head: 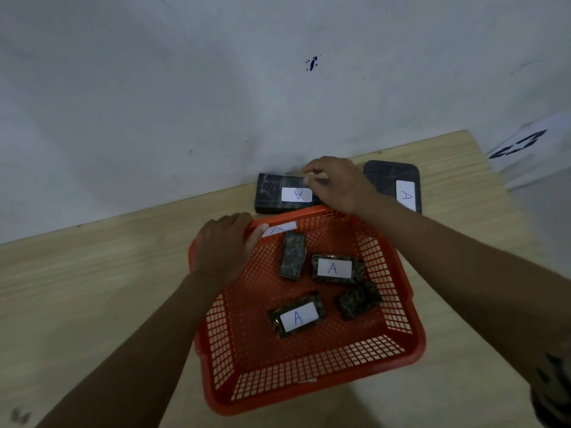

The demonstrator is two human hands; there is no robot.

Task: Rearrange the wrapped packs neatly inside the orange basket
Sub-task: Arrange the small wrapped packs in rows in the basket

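- The orange basket [309, 359] sits on the bench [92, 288], tilted, its far rim near the wall.
- Left hand [224, 245] curls over the basket's far-left rim, fingers closed on the rim by a white label [279, 228], likely to steady it.
- Right hand [338, 185] reaches past the far rim, over the bench's back edge, fingers bent loosely at the end of a black pack [285, 194]. Whether it has hold of the pack I cannot tell.
- A second black pack [392, 180] lies just right of that hand, also outside.
- Inside, four small packs lie scattered: one [293, 255] near the far wall, a labelled one [336, 268] beside it, a dark one [358, 299] toward the right wall, another labelled one [296, 318] nearer the front.
- They sit at odd angles, so the tidying looks barely begun.
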